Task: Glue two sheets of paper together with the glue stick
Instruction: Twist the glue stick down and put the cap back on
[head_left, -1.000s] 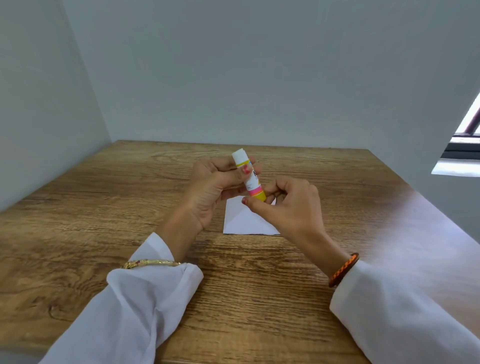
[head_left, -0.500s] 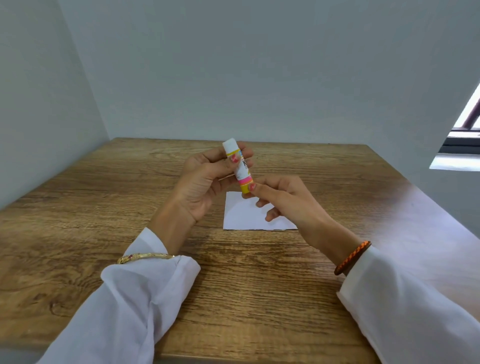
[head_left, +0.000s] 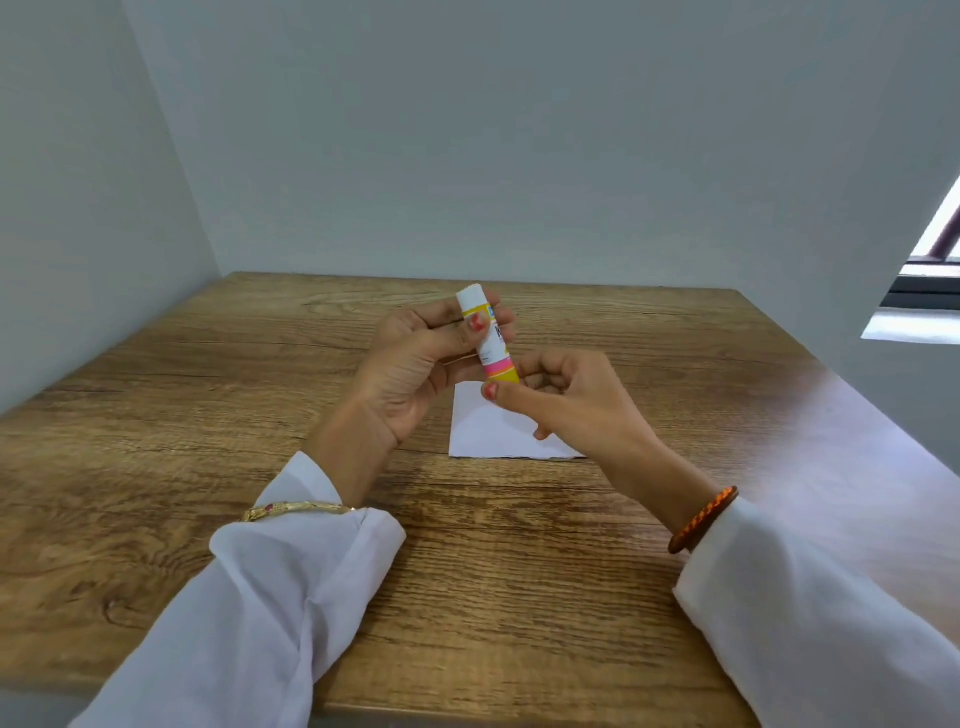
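A glue stick (head_left: 488, 335) with a white cap, white body and pink and yellow bands at its base is held nearly upright above the table. My left hand (head_left: 415, 369) grips its body between thumb and fingers. My right hand (head_left: 566, 400) pinches the yellow base with thumb and forefinger. White paper (head_left: 493, 431) lies flat on the wooden table (head_left: 208, 415) just below and behind my hands; my right hand hides part of it. I cannot tell whether it is one sheet or two stacked.
Grey walls stand close on the left, the back and the right of the table. A window (head_left: 930, 270) shows at the far right. The table's front edge (head_left: 467, 714) is near me, under my white sleeves.
My right hand has shifted its fingers around the stick's base, curling them in closer. The stick stays capped in my left hand, at about the same spot and tilt.
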